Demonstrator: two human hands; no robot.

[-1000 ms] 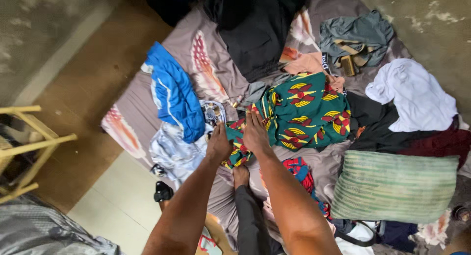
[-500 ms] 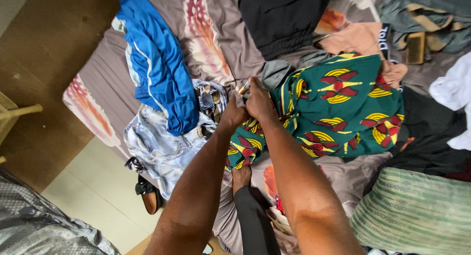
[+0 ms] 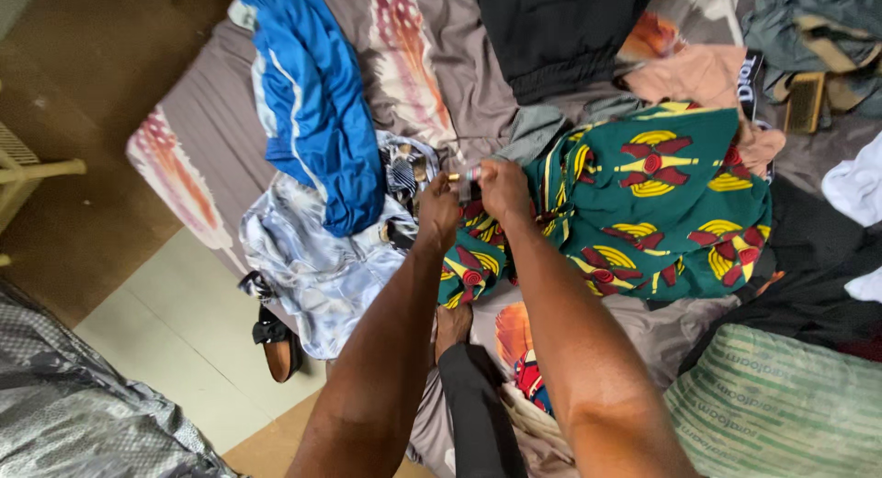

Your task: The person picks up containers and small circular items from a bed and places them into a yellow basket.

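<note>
The fingers of both hands were closed on the near edge of a green patterned cloth (image 3: 643,202) with red and yellow motifs. The left hand (image 3: 439,211) and the right hand (image 3: 503,188) met there, almost touching, bunching the fabric between them. The cloth lay spread on the bed (image 3: 432,64), right of the hands. Just left of them lay a pale blue-white garment (image 3: 312,267), partly under a bright blue jacket (image 3: 312,101). A black garment (image 3: 551,28) lay beyond.
</note>
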